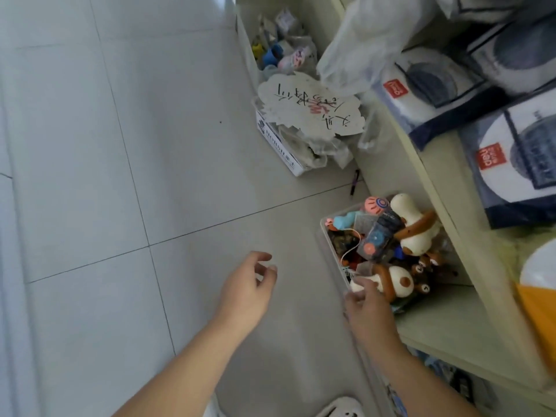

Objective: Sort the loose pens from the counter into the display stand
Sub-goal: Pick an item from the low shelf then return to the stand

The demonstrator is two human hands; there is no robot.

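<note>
Pale tiled floor (90, 145). Dark pen (355, 182) at one o'clock from right hand (368, 308), lengthwise twelve-to-six; nearer that hand, fingers unclear. Left hand (245, 291) loosely curled, empty.

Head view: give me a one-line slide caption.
Both hands, left hand and right hand, reach toward a toy bin on the tiled floor; a pen lies beyond it.

You stand on a pale tiled floor (126, 164) with dark grout lines, cream shelving (427, 188) on your right, soft even daylight.
</note>
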